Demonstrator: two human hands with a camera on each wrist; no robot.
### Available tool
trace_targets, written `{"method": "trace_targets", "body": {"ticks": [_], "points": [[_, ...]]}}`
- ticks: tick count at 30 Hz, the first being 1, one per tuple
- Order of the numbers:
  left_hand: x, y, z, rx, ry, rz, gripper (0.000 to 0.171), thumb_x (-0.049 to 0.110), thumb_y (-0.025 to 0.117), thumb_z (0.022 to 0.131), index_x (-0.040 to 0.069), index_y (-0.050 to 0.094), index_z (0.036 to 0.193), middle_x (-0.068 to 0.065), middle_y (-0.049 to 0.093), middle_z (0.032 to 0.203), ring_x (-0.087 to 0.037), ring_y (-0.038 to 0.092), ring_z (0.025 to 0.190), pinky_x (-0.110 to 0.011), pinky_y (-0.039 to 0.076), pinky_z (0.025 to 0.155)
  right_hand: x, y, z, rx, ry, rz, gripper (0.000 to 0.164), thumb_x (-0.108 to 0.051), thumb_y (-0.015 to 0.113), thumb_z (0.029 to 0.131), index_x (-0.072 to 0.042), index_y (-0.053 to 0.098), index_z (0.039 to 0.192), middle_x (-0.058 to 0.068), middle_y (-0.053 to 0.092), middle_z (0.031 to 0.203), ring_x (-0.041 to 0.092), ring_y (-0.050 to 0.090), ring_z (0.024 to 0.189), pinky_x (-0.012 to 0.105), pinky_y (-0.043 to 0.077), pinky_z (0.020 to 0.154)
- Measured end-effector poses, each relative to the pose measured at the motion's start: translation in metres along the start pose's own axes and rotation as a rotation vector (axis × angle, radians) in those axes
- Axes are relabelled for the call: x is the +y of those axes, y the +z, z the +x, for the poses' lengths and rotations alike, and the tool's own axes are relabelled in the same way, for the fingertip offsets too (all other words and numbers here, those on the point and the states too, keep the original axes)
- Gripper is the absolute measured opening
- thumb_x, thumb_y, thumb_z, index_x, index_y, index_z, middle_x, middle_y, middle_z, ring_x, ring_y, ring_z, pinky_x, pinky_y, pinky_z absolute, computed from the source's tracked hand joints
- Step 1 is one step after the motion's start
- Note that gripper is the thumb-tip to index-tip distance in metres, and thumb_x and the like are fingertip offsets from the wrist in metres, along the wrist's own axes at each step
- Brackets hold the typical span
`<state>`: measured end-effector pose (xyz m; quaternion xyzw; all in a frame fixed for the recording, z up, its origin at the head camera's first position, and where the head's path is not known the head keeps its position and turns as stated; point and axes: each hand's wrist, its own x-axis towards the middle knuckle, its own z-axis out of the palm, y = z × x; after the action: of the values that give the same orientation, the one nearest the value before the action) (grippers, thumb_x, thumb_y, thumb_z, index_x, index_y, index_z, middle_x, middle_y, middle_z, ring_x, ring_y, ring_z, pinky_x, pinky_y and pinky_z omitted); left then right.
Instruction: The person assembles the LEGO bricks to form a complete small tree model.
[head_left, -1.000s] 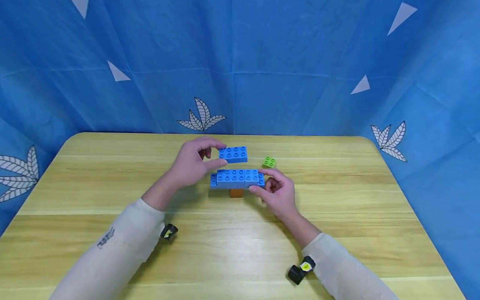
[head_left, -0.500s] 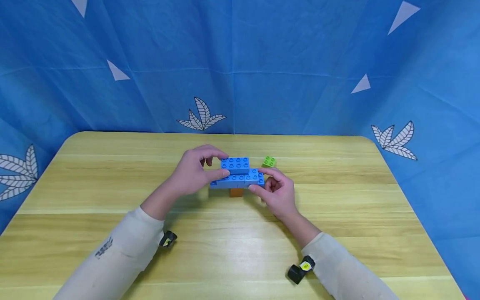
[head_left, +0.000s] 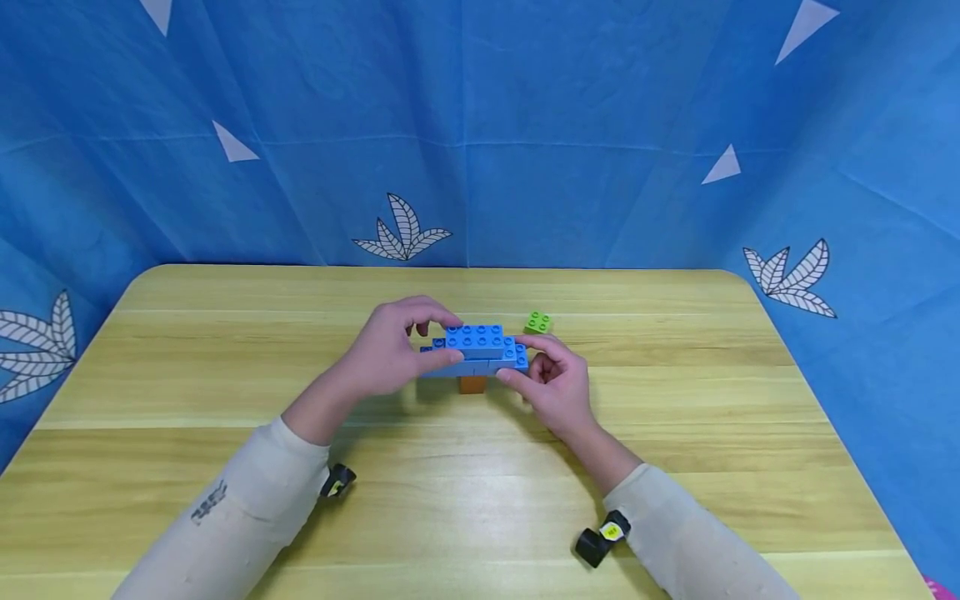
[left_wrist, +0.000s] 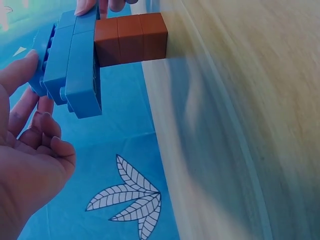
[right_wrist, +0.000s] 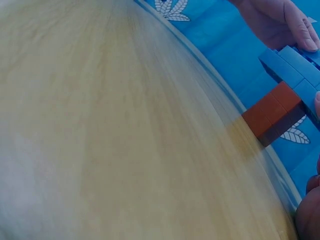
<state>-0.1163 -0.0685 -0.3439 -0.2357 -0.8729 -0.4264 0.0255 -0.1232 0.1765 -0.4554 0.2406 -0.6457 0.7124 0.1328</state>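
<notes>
A stack of blue toy building bricks (head_left: 487, 367) stands on a narrow brown column of bricks (left_wrist: 131, 39) on the table. My left hand (head_left: 390, 350) pinches the left end of the top blue brick (head_left: 475, 342) between thumb and fingers. In the left wrist view, studs show in a narrow gap between this top brick (left_wrist: 42, 60) and the layer under it. My right hand (head_left: 553, 385) holds the right end of the blue layers, thumb in front and forefinger behind. In the right wrist view, only parts of that hand show at the right edge.
A small green brick (head_left: 537, 322) lies on the wooden table (head_left: 465, 500) behind the stack, slightly to the right. A blue cloth (head_left: 570, 167) with leaf prints hangs beyond the table's back edge. Each wrist wears a black camera.
My left hand has lowered the top blue brick from above and behind the stack onto its upper layer, shifting it slightly right. My right hand has kept its place.
</notes>
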Motion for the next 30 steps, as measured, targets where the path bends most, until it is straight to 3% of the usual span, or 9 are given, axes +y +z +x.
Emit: {"method": "trace_targets", "body": {"ticks": [10,14,20,27,30], "points": [[0.005,0.001,-0.002,0.010,0.061,0.095,0.033,0.018,0.087,0.080,0.011,0.075,0.110,0.005,0.067,0.106,-0.025,0.056,0.088,-0.039,0.048,0.068,0.002,0.000,0.000,-0.003,-0.016,0.006,0.043,0.015,0.080,0.074,0.009,0.067,0.115,0.021,0.045,0.067,0.016,0.042,0.051,0.022,0.034,0.043],[0.005,0.003,-0.003,0.016,0.054,0.112,0.033,0.018,0.087,0.080,0.012,0.075,0.110,0.005,0.067,0.107,-0.018,0.055,0.089,-0.040,0.050,0.070,0.002,0.001,0.000,0.005,-0.005,0.007,0.043,0.016,0.080,0.074,0.008,0.067,0.115,0.021,0.044,0.067,0.016,0.042,0.051,0.022,0.034,0.042],[0.005,0.005,-0.004,0.022,0.044,0.111,0.032,0.018,0.087,0.080,0.013,0.076,0.109,0.006,0.067,0.106,-0.020,0.054,0.086,-0.038,0.047,0.069,-0.003,0.000,-0.001,-0.005,0.017,-0.017,0.046,0.019,0.079,0.072,0.008,0.067,0.116,0.023,0.046,0.070,0.016,0.041,0.051,0.022,0.034,0.042],[0.005,0.006,-0.004,0.025,0.049,0.097,0.031,0.018,0.087,0.080,0.013,0.076,0.108,0.008,0.067,0.104,-0.018,0.053,0.085,-0.039,0.047,0.070,-0.030,-0.003,0.016,-0.022,-0.096,-0.163,0.043,0.013,0.082,0.074,0.001,0.072,0.114,0.013,0.068,0.104,0.014,0.033,0.047,0.024,0.025,0.042],[0.005,0.005,-0.004,0.032,0.065,0.089,0.031,0.016,0.088,0.079,0.012,0.076,0.107,0.007,0.067,0.103,-0.017,0.052,0.084,-0.039,0.046,0.070,-0.049,-0.001,0.026,-0.072,-0.129,-0.244,0.039,0.010,0.081,0.077,-0.001,0.073,0.113,0.011,0.069,0.104,0.014,0.033,0.046,0.026,0.025,0.043]]}}
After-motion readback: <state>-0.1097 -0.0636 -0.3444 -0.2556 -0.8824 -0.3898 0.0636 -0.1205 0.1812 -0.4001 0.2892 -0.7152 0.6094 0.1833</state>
